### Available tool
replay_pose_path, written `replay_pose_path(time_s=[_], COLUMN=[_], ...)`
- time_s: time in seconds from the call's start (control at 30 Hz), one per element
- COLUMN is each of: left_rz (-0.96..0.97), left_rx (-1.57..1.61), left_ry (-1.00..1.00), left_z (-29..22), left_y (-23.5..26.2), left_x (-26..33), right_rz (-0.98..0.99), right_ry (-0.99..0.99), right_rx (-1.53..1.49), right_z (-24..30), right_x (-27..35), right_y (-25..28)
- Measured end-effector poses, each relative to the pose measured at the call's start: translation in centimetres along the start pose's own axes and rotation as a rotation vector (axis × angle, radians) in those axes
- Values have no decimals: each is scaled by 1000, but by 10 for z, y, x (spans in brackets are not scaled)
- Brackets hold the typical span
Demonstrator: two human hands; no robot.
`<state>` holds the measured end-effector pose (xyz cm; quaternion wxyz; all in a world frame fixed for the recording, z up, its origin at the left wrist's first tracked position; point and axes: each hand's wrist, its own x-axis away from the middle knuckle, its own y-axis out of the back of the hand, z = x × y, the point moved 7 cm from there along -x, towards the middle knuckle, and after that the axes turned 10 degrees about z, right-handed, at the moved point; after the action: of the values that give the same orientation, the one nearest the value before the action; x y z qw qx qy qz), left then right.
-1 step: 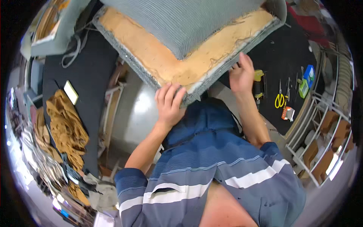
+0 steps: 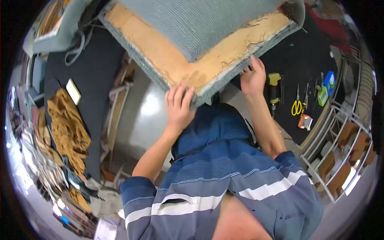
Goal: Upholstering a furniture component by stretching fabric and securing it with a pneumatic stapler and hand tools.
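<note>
A large upholstered furniture piece, covered in grey-blue ribbed fabric, lies with one corner pointing toward me. Along its near sides runs a bare wooden border with loose threads, edged by a frayed fabric rim. My left hand is closed over the near corner, its fingers on top of the wood and its thumb hidden. Farther up the right side, my right hand has its fingers curled against the fabric rim; part of its grip is hidden behind the edge.
On the black-topped table at right lie a yellow-green power tool, yellow-handled scissors, a small orange-and-white box and a blue-and-green item. Brown cloth and a pale pad are at left. A metal rack stands at lower right.
The view has shifted slightly, so the power tool shows more fully beside my right hand. Both hands stay at the same places on the furniture piece.
</note>
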<state>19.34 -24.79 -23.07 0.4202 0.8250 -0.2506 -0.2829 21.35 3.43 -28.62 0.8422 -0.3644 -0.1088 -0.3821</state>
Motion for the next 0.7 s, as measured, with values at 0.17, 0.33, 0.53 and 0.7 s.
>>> replay_pose_path(time_s=[0.17, 0.33, 0.53, 0.7], left_rz=[147, 163, 8, -108], left_rx=[-55, -21, -75, 94], left_ry=[427, 443, 478, 494], left_z=[32, 29, 49, 76], left_y=[-99, -92, -91, -88], left_x=[41, 39, 35, 37], right_rz=[119, 178, -4, -88], right_ry=[-68, 317, 454, 406], right_rx=[259, 1258, 1927, 2036], right_z=[-59, 18, 60, 67], right_x=[-28, -2, 15, -4], right_y=[90, 147, 236, 226])
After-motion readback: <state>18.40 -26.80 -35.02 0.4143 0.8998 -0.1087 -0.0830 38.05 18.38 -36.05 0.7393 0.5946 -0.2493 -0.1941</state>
